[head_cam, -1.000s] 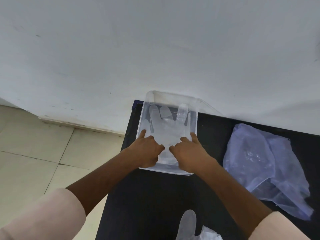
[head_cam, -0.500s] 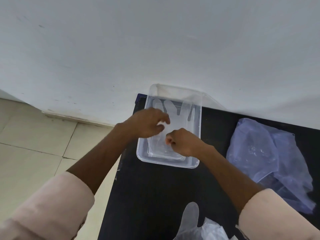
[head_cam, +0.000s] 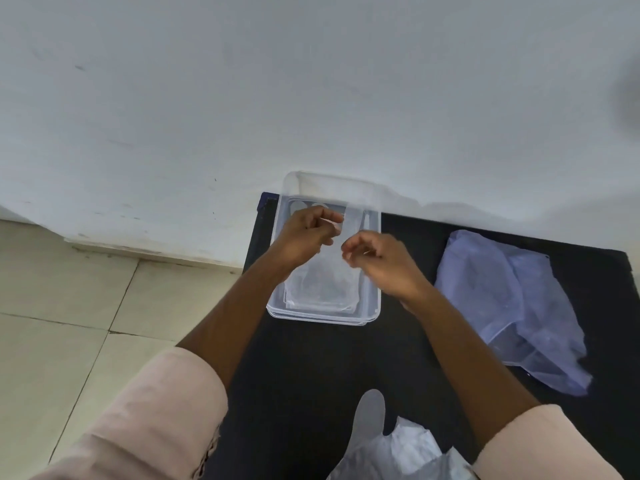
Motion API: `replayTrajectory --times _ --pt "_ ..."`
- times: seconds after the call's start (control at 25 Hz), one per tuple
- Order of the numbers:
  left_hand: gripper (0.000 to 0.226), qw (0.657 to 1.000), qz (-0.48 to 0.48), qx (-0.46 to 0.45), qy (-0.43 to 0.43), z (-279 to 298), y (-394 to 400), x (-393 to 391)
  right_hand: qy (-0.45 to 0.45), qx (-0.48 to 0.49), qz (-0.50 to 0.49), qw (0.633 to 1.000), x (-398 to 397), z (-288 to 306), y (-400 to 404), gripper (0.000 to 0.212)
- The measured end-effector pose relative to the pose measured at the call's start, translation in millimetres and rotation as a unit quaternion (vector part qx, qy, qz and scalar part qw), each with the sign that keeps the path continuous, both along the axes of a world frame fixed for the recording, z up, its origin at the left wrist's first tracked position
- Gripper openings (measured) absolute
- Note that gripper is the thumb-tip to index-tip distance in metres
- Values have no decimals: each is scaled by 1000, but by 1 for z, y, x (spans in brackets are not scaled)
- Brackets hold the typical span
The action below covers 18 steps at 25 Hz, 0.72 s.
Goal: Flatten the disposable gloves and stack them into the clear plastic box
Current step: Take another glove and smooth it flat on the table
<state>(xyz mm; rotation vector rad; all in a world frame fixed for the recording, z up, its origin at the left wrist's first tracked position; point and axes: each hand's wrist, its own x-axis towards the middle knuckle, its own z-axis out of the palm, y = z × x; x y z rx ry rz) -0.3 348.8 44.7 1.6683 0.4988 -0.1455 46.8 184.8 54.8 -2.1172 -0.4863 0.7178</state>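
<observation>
The clear plastic box stands at the far left corner of the black table, against the wall. A see-through disposable glove lies flat inside it, fingers pointing to the wall. My left hand hovers over the far half of the box with its fingers curled in, and nothing shows in it. My right hand hangs over the box's right side, also loosely curled with nothing in it. More crumpled gloves lie at the near edge, one glove finger sticking up.
A bluish translucent plastic bag lies crumpled on the table to the right of the box. The white wall rises right behind the table. Left of the table's edge is a tiled floor.
Both hands have lifted off the glove in the box. The left hand slid toward the glove's fingertips, then rose; the right hand came up and curled. The glove stays flat.
</observation>
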Motion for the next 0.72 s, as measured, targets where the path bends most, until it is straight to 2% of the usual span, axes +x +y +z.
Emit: replayTrajectory --times 0.08,0.2,0.36,0.72 --pt "20 1000 4 -11 -6 6 -15 -8 27 65 -113 991 -5 7 -12 10" --pt "16 999 14 -32 -17 21 -44 -25 76 133 -195 969 -20 17 -37 10" --pt "12 999 -14 -34 -18 38 -88 -58 97 162 -216 958 -50 26 -80 10" --pt "13 996 -70 -23 44 28 -184 -165 128 124 -227 958 -157 13 -184 11"
